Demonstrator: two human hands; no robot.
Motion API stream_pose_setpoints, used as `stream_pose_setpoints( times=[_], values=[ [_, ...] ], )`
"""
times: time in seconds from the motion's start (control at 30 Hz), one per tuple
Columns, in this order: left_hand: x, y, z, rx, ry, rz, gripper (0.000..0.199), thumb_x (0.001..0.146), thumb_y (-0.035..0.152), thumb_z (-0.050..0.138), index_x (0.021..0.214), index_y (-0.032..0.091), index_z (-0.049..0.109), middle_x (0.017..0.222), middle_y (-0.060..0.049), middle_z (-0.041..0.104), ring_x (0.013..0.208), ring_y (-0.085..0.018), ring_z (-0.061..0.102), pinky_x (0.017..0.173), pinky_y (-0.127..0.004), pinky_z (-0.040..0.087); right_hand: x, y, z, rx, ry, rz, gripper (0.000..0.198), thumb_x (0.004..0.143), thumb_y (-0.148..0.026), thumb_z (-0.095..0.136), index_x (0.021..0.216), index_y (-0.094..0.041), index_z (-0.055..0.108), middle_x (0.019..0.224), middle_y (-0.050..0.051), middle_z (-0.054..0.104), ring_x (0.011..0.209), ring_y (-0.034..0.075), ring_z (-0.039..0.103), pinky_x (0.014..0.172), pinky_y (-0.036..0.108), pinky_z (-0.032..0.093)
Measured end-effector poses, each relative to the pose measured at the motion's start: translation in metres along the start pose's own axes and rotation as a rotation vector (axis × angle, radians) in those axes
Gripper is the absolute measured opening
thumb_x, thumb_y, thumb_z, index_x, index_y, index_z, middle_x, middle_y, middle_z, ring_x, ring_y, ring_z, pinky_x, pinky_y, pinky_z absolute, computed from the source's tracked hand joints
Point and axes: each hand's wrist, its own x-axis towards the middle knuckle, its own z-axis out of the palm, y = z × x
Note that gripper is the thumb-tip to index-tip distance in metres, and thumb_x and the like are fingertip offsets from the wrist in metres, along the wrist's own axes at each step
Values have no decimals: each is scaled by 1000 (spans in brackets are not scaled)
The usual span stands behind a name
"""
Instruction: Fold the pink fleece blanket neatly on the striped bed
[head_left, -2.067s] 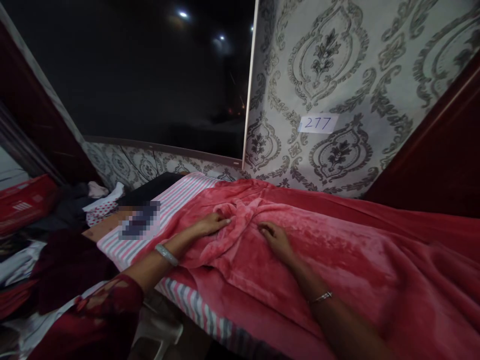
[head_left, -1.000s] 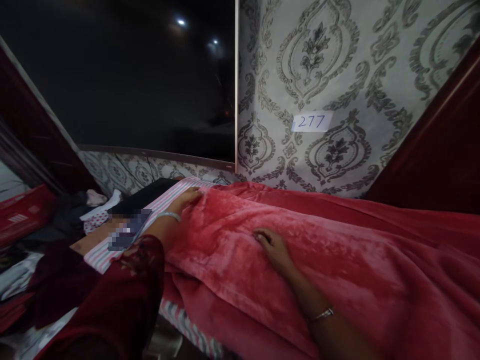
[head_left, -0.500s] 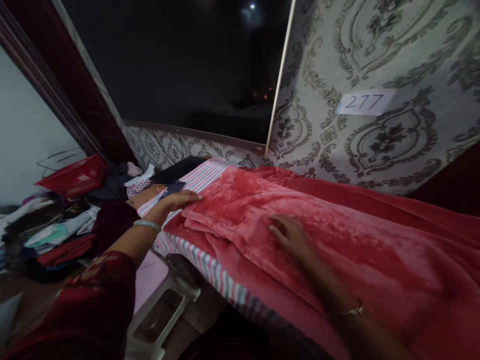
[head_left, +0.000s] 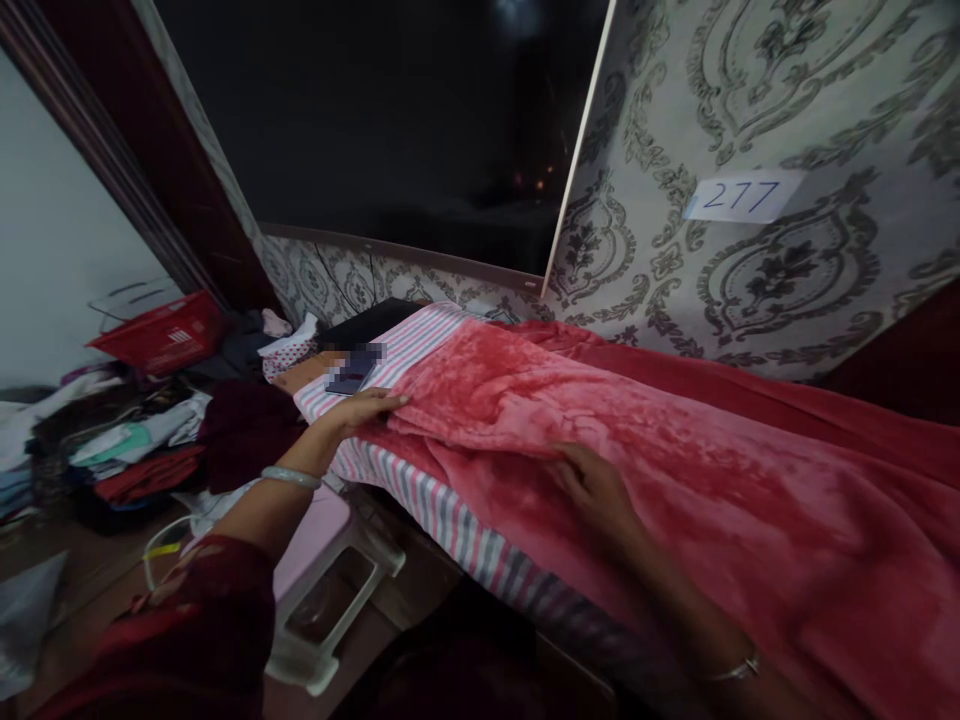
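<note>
Head view: at the far left, a bright red carrier with handles [head_left: 169, 335] bears white markings too small to read, above a heap of mixed coloured clothes [head_left: 142, 435]. The left arm, in a dark red patterned sleeve with a pale rounded bangle [head_left: 291, 478] at the wrist, reaches up from the lower left, over a pale pink plastic stool [head_left: 311, 535]. A dark flat rectangular object [head_left: 349, 378], partly pixelated, lies on the pink, white and grey striped cloth [head_left: 420, 340]. Just in front of it, the left hand [head_left: 365, 407] lies palm down, fingers stretched rightward, the tips touching the left end of the plush red blanket [head_left: 487, 390]; whether they pinch it, I cannot tell. The blanket lies over the striped cloth and extends to the right edge. The right hand [head_left: 596, 480], below a thin silver bracelet [head_left: 739, 668], reaches in from the lower right, fingers bent at the blanket's folded front edge; its grip is too dim to tell. Farther right, a white paper label [head_left: 742, 197] on the grey-patterned wallpaper [head_left: 795, 265] reads "277".
</note>
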Motion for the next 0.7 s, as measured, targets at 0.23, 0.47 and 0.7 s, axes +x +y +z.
stream_pose_setpoints(
  times=[0.23,0.47,0.7],
  values=[
    [2,5,10,-213,-71,-8,38,59,42,89,73,14,67,67,-6,69,61,-18,64,63,-32,56,-3,-12,-24,-45,36,-74,29,92,-31,46,105,-23,71,102,9,74,93,24,68,82,36,54],
    [-2,39,11,-70,51,252,46,52,50,88,70,15,64,64,-2,64,58,-13,55,56,-25,44,-6,-9,-25,-65,43,-81,28,93,-32,46,103,-23,71,99,9,74,89,25,69,79,37,54],
    [-4,59,2,342,155,281,46,60,58,80,68,17,61,57,3,52,55,-11,48,47,-21,30,-13,-18,-21,-134,9,-156,28,98,-28,44,109,-22,70,103,9,73,92,22,68,80,34,54]
  ],
)
